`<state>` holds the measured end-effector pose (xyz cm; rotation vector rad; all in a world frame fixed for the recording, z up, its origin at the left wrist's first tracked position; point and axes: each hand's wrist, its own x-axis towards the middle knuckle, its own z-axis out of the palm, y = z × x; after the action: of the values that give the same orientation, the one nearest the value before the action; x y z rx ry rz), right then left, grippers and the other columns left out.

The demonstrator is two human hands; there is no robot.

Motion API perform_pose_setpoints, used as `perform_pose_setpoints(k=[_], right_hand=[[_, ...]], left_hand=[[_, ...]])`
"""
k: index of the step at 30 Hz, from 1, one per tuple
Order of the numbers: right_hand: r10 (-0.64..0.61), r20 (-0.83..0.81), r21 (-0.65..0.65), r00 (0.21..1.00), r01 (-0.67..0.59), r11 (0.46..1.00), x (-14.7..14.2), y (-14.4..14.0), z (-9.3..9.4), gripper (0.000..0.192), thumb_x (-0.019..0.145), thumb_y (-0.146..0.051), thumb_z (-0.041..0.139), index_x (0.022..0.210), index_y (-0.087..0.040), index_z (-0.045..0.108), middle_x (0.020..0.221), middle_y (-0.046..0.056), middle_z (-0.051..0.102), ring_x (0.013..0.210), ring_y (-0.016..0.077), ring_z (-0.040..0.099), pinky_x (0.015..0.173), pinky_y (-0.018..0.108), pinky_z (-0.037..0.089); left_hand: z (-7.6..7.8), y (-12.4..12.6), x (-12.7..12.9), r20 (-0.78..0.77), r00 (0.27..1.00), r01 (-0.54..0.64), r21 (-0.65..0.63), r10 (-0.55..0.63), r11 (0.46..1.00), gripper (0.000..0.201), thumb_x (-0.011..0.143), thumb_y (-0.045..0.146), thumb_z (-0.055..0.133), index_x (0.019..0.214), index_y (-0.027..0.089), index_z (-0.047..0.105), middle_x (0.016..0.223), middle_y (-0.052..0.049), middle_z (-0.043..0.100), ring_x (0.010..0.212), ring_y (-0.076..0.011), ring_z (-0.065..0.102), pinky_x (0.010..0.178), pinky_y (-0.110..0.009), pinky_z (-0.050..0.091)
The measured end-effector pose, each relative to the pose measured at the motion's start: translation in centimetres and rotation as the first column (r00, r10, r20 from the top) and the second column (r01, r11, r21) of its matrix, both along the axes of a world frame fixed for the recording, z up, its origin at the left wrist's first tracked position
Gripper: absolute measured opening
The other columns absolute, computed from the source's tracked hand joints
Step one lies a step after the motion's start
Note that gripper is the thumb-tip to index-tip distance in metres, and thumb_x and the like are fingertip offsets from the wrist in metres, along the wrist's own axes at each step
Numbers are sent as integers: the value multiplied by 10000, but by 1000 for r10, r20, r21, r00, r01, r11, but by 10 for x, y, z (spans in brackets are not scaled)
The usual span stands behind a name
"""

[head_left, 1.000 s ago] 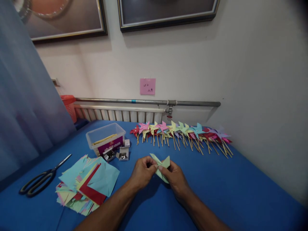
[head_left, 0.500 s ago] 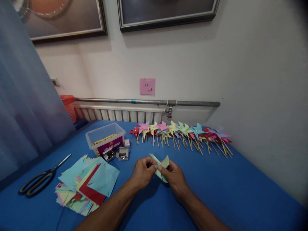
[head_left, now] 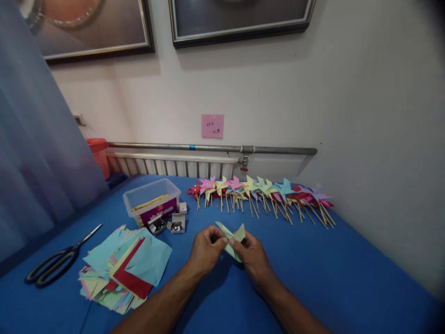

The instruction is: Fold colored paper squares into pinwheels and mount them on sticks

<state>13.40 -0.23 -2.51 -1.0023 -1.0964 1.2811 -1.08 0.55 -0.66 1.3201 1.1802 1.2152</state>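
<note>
Both my hands meet over the middle of the blue table (head_left: 340, 273) and pinch a light green folded paper piece (head_left: 232, 237). My left hand (head_left: 206, 250) grips its left side with fingers curled. My right hand (head_left: 253, 258) holds the right side, thumb on the paper. Two pointed flaps of the paper stick up between my fingers.
A row of several finished paper pinwheels (head_left: 260, 195) on sticks lies along the far edge. A stack of coloured paper squares (head_left: 125, 269) sits at left, black scissors (head_left: 55, 262) beyond it. A clear plastic box (head_left: 152, 199) and two small open pin boxes (head_left: 167, 223) stand nearby.
</note>
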Motion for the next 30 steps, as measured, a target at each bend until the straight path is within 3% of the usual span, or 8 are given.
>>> perform_pose_setpoints(k=[3,8,15,22,30], right_hand=[[-2,-36,-13,999,1,1000,2,1,0,454,650,-557,811,845,-187,633,695,-10,635,603,146,528,589,265,432],[22,-35,-15,999,-23,1000,2,-1,3,437,647,-532,821,838,-178,650,717,0,659,615,146,539,606,264,438],[29,10,-4,1000,-29,1000,0,1,0,478,634,-541,822,912,-174,695,793,45,721,725,212,632,683,315,492],[20,5,8,1000,-20,1000,-3,-4,5,425,656,-512,821,901,-184,708,745,20,710,707,202,624,670,300,485],[66,10,-25,998,-66,998,-1,-4,6,455,665,-520,812,934,-164,726,781,52,737,760,231,653,702,325,495]], left_hand=[[4,1,-1,136,989,-39,-78,49,996,224,615,298,733,729,145,616,587,28,574,518,-90,477,520,-217,368],[6,2,-2,301,950,137,-163,-83,977,264,555,299,787,670,130,620,545,22,576,482,-78,457,515,-219,341],[9,-1,0,344,932,183,-165,-117,969,258,499,245,810,599,142,595,532,26,583,494,-90,479,518,-221,345],[1,2,1,226,973,89,-213,-39,973,250,518,286,781,588,136,594,502,21,563,451,-77,437,475,-219,308],[-1,3,1,221,974,98,-180,-57,979,286,517,335,771,583,149,563,490,30,545,442,-77,436,467,-217,316]])
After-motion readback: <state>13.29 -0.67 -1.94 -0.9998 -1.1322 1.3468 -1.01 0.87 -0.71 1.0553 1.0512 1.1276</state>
